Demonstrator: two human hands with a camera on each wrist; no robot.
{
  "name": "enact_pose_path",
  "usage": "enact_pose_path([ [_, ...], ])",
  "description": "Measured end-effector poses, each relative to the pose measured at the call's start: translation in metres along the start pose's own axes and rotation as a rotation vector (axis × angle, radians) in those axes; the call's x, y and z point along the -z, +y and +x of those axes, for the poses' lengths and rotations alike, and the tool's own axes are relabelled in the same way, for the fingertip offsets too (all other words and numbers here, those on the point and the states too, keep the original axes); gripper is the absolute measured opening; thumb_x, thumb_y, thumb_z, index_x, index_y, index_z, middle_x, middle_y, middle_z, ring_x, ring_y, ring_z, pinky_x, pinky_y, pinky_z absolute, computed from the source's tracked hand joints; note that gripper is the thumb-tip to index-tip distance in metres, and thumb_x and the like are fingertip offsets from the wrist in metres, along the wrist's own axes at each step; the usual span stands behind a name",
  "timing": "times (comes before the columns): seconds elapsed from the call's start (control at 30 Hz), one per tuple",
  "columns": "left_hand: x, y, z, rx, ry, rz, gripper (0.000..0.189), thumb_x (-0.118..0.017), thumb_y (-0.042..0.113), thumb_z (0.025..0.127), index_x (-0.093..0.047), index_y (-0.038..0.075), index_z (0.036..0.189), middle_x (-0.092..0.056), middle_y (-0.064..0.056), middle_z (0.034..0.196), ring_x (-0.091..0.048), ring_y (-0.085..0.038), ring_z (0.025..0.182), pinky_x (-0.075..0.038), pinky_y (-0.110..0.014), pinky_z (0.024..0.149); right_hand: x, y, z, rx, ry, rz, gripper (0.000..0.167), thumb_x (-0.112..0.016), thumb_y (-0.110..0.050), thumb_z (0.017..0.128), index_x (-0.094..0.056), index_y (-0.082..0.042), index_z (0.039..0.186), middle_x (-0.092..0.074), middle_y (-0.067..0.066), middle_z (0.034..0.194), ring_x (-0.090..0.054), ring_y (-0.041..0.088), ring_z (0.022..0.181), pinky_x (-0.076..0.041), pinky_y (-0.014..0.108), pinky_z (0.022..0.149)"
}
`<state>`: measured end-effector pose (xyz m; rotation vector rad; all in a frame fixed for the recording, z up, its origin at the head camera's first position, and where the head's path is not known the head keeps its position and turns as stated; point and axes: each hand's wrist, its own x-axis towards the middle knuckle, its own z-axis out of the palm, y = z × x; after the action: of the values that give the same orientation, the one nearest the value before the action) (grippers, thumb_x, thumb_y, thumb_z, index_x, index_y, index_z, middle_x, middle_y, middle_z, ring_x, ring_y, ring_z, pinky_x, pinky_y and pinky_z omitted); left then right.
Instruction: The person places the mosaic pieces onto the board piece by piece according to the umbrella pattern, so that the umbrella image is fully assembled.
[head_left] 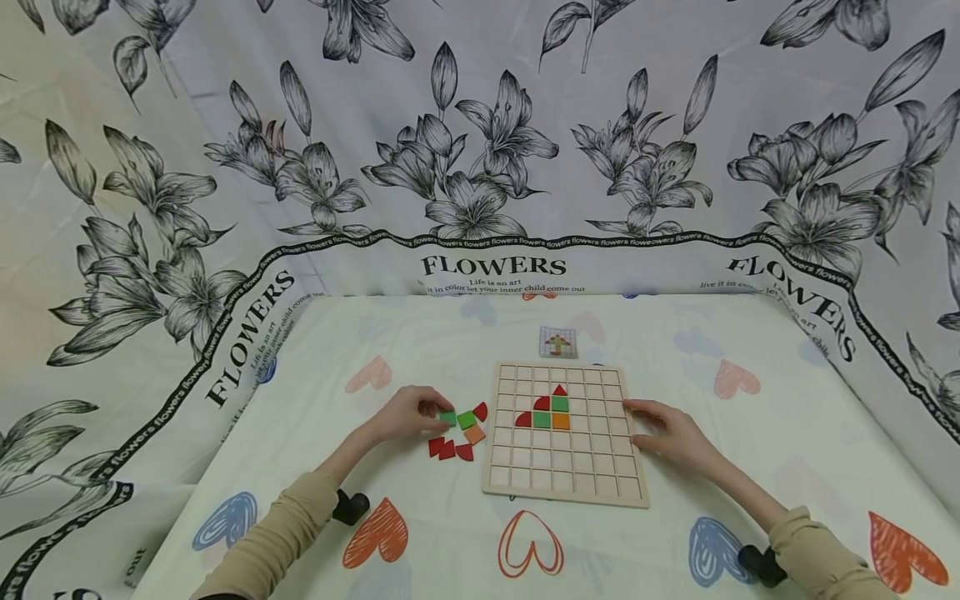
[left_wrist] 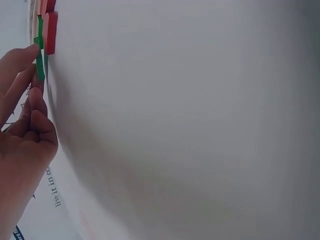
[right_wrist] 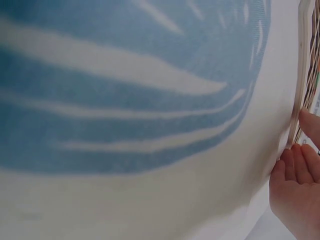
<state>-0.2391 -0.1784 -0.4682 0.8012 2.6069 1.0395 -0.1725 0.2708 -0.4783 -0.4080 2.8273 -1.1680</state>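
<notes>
Hung behind and at both sides with white curtains [head_left: 517, 37] printed with black lilies [head_left: 506, 129] and FLOWERS lettering [head_left: 493, 266]. Spread below with a pale tablecloth [head_left: 423, 333] of red and blue hearts [head_left: 378, 536]. Lit yellower at far left.

Worktop [head_left: 427, 508] white with heart print [head_left: 378, 533]. Wooden grid board [head_left: 573, 458] flat on it. Small picture card [head_left: 558, 342] just beyond board's far edge. Near board's left edge: loose green tile [head_left: 467, 421], orange tile [head_left: 474, 434], red quarter-round tile [head_left: 481, 411]. Slightly farther left of board: three more red tiles [head_left: 447, 451]. Blue heart [head_left: 712, 550] printed front-right of board.
</notes>
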Motion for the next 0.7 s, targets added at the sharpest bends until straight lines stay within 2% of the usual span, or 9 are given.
enact_pose_path([
  [0.13,0.002,0.008,0.006,0.013,0.046,0.002,0.023,-0.075,0.018,0.080,-0.073,0.011,0.101,-0.065,-0.001,0.084,-0.050,-0.012,0.073,-0.041,-0.019,0.063,0.000,-0.001,0.000,-0.007,-0.002,-0.001,0.054,-0.070,-0.008,0.082,-0.052,0.000,0.133,-0.054,0.021,0.134,-0.051,0.039,0.123,-0.041,0.047,0.099],
  [0.27,0.002,0.021,0.016,-0.004,0.065,-0.023,0.023,-0.075,0.019,0.080,-0.073,0.012,0.102,-0.067,-0.001,0.087,-0.051,-0.012,0.073,-0.041,-0.020,0.062,0.000,-0.001,0.001,-0.011,0.000,-0.001,0.054,-0.071,-0.009,0.082,-0.052,0.000,0.133,-0.054,0.021,0.134,-0.051,0.039,0.123,-0.041,0.047,0.099],
  [0.43,-0.006,0.042,0.034,-0.055,0.055,-0.030,0.023,-0.074,0.020,0.082,-0.072,0.013,0.103,-0.069,-0.001,0.092,-0.052,-0.011,0.076,-0.044,-0.021,0.067,0.000,-0.002,0.001,0.010,0.006,0.002,0.054,-0.072,-0.012,0.082,-0.053,0.001,0.131,-0.055,0.022,0.133,-0.052,0.039,0.121,-0.042,0.047,0.099],
  [0.53,-0.014,0.056,0.046,-0.092,0.038,-0.025,0.023,-0.074,0.020,0.082,-0.072,0.013,0.104,-0.070,-0.001,0.094,-0.053,-0.009,0.077,-0.045,-0.021,0.069,0.000,-0.002,0.001,0.014,0.007,0.006,0.054,-0.073,-0.013,0.082,-0.053,0.001,0.131,-0.055,0.022,0.132,-0.053,0.039,0.121,-0.042,0.047,0.098],
  [0.7,-0.030,0.079,0.066,-0.119,-0.005,-0.052,0.021,-0.074,0.020,0.082,-0.073,0.014,0.103,-0.070,0.001,0.098,-0.054,-0.009,0.079,-0.046,-0.020,0.069,0.000,-0.002,0.001,0.011,0.005,0.006,0.054,-0.073,-0.013,0.082,-0.053,0.001,0.131,-0.055,0.022,0.132,-0.052,0.039,0.122,-0.042,0.047,0.099],
])
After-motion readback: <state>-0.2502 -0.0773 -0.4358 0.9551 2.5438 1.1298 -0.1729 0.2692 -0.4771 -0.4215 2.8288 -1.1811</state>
